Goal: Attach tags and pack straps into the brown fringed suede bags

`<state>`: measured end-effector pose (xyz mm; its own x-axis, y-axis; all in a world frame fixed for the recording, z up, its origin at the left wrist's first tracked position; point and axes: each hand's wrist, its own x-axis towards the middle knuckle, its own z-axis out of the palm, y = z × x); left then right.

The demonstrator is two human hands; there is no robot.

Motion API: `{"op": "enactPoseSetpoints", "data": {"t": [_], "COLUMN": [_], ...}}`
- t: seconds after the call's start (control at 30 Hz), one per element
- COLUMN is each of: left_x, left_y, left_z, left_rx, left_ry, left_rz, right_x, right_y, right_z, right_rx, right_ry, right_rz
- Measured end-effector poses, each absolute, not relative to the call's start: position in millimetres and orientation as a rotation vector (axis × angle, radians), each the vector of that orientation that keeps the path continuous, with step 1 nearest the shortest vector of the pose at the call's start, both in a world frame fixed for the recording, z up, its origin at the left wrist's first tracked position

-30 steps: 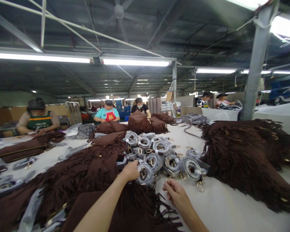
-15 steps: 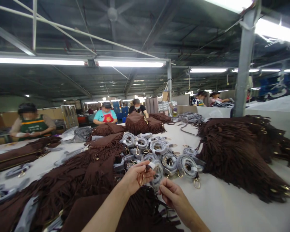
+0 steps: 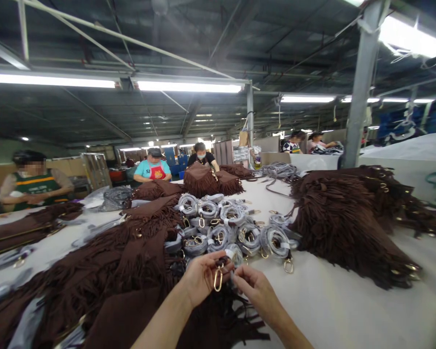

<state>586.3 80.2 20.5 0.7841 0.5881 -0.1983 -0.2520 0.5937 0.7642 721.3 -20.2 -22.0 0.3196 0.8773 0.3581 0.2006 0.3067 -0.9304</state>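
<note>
My left hand (image 3: pixel 199 277) is closed around a coiled shoulder strap (image 3: pixel 235 254) wrapped in clear plastic with a white band. From its dark end a gold oval clasp (image 3: pixel 218 279) hangs below my fingers. Close beside it, my right hand (image 3: pixel 253 287) has thumb and fingertips pinched together at the coil's lower edge; what lies between them is too small to make out. Brown fringed bags (image 3: pixel 126 317) lie under and left of my hands. Just beyond is a pile of similar coiled straps (image 3: pixel 249 237) with gold clasps.
A heap of brown fringed bags (image 3: pixel 341 218) lies at right on the pale table (image 3: pixel 312 305). More fringed bags (image 3: pixel 203 178) and loose grey straps (image 3: pixel 279 170) sit farther back. Several co-workers are beyond the table, one in a green apron (image 3: pixel 39 186). A metal post (image 3: pixel 361 92) rises at right.
My right hand has come closer to the coil and my left hand. The gold clasp now hangs more plainly in view below my left fingers. The view has tipped slightly downward.
</note>
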Motion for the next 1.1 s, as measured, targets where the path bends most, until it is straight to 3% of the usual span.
{"op": "enactPoseSetpoints", "data": {"t": [0.3,0.6,0.8,1.1], "left_x": [586,597,582,564], "left_y": [68,51,41,10], "left_z": [21,11,50,100], "left_rx": [0.886,1.672,2.542,2.766], "left_ry": [0.451,0.607,0.775,0.349], "left_rz": [0.563,0.756,0.851,0.862], "right_x": [720,718,721,710], "right_y": [-17,-13,-24,-46], "right_z": [-26,-34,-21,13], "right_rx": [-1.177,-1.178,-1.18,-1.125], "right_ry": [-1.22,-1.245,-1.239,-1.406], "right_rz": [0.522,0.425,0.144,-0.166]}}
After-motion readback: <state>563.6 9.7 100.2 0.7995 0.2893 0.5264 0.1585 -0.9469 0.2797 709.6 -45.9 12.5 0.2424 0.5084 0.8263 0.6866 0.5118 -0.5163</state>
